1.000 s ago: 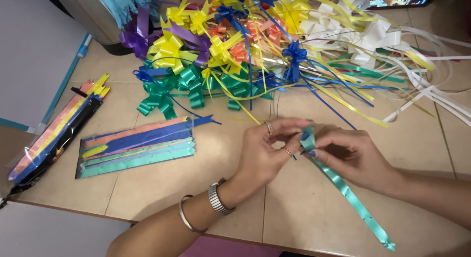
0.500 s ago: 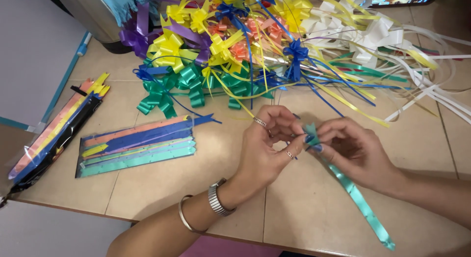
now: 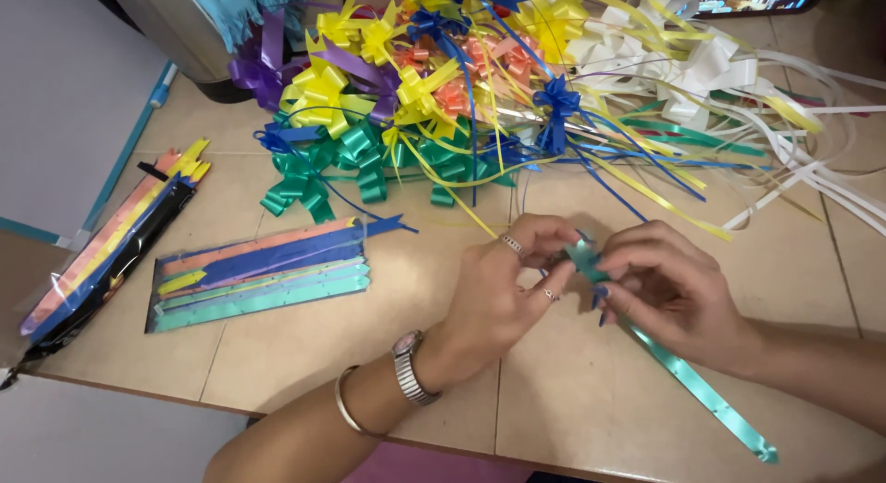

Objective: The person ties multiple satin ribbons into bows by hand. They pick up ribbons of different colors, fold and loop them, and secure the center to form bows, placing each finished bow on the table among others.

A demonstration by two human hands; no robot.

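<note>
Between both hands' fingers, teal ribbon pinched tight, tail trailing right

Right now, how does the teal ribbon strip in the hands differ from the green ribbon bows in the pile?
The teal ribbon strip is mostly flat and straight, trailing toward the table edge; the green ribbon bows are gathered into loops. The strip is pinched by the left hand and right hand; the bows lie untouched. Both look glossy.

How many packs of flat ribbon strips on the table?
2. One pack lies flat left of the left hand; a second pack sits at the table's left edge. More may be hidden under the bow pile.
</note>
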